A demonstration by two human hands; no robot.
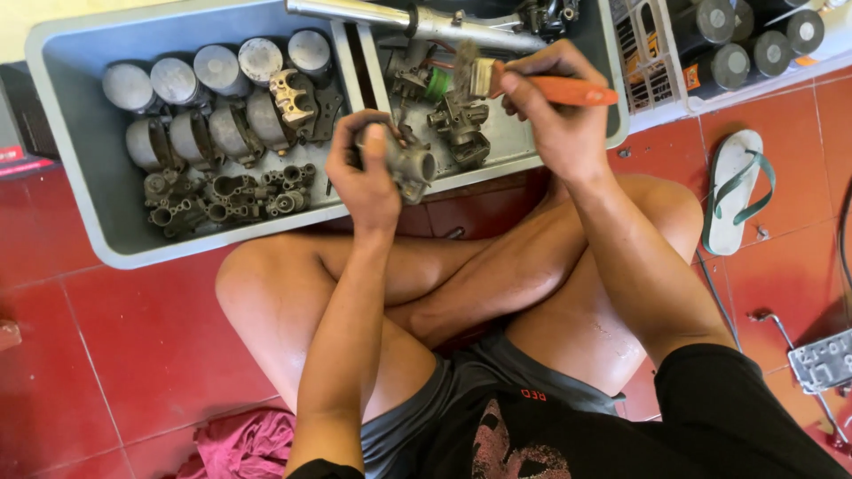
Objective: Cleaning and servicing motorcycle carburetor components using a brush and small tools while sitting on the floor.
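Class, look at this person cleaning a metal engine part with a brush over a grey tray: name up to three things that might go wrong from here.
1. The left hand holds the metal part at the grey tray's near edge; if the grip slips, it may fall on the bare legs.
2. The brush in the right hand could flick grime up toward the face.
3. The crowded loose parts might get knocked or mixed.

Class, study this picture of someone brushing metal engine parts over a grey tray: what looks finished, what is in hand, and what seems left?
Looks done: cylindrical parts stand in rows in the grey tray, though their cleanliness is unclear. In hand: the left hand grips a small metal part; the right hand holds an orange-handled brush above it. Probably left: small castings heaped in the tray.
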